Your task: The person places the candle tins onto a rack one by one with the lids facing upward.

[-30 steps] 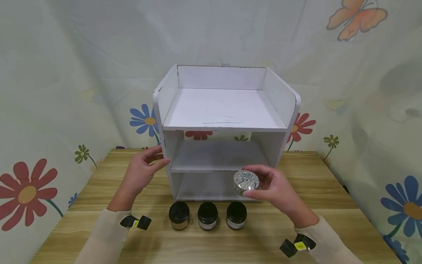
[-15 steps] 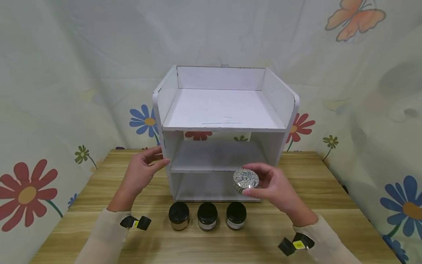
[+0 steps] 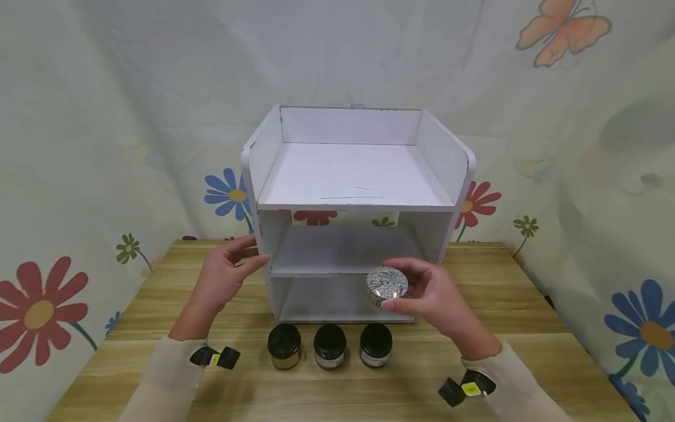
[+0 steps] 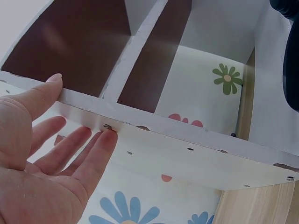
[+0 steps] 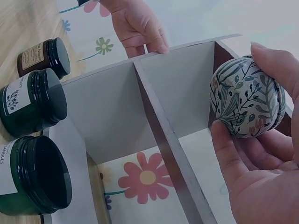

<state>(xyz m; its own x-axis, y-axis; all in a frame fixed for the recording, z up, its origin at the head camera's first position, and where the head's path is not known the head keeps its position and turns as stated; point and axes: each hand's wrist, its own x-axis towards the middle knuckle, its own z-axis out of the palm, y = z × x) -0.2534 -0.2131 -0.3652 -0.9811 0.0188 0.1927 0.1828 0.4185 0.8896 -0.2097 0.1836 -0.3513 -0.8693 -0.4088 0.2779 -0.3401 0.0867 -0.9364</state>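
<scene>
My right hand (image 3: 429, 296) holds a small round tin (image 3: 387, 285) between thumb and fingers, in front of the shelf's lower part. Leafy plant drawings cover the tin (image 5: 245, 97), as the right wrist view shows. A white wooden shelf unit (image 3: 358, 176) stands on the table. My left hand (image 3: 224, 271) grips its left side panel, the thumb (image 4: 53, 83) over the front edge and the fingertips (image 4: 108, 135) on the outer face. Three candle jars with black lids stand in a row before the shelf: left (image 3: 284, 346), middle (image 3: 330, 346) and right (image 3: 376, 344).
The shelf unit has a top deck with raised sides and two compartments below, the upper one (image 3: 345, 249) open at the back. A wood-grain table (image 3: 253, 392) carries everything. A flower-printed cloth (image 3: 105, 146) hangs behind and at both sides.
My right hand has shifted slightly left with the tin. The left hand stays at the side panel. The whole head view has drifted a little.
</scene>
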